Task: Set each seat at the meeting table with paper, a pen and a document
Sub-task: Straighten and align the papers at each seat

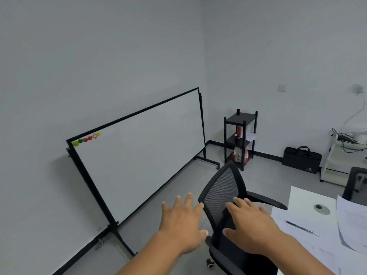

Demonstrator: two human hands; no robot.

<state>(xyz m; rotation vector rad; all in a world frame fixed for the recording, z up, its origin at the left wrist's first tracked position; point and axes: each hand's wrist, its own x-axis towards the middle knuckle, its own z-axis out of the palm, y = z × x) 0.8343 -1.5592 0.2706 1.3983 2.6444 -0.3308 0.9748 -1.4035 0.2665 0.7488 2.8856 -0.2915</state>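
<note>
At the seat nearest the camera the setting looks finished, or close to it: sheets of paper [309,238] lie flat on the white tabletop [303,197], a pen [302,228] rests across them, and a separate printed document [351,225] lies just beside them toward the right edge of view, its near corner curling up. Whether the other seats have been set cannot be judged, since only this corner of the tabletop shows; a second chair [355,181] at the far end has no paper visible in front of it, so that place may be among what is left. Both hands are empty and spread wide with straight fingers. The left hand [182,225] hovers out over the floor, just left of the black mesh office chair [222,193], holding nothing. The right hand [252,225] is held over the chair's seat and backrest; whether it touches the mesh cannot be told. The paper, pen and document all sit to the right of the right hand, near it but apart from it, and well apart from the left hand. With both hands turned toward the chair rather than the tabletop, the likely step is straightening the chair at this place. A round grey grommet [321,209] is set into the tabletop beyond the pen. A whiteboard [143,155] leans by the left wall.
</note>
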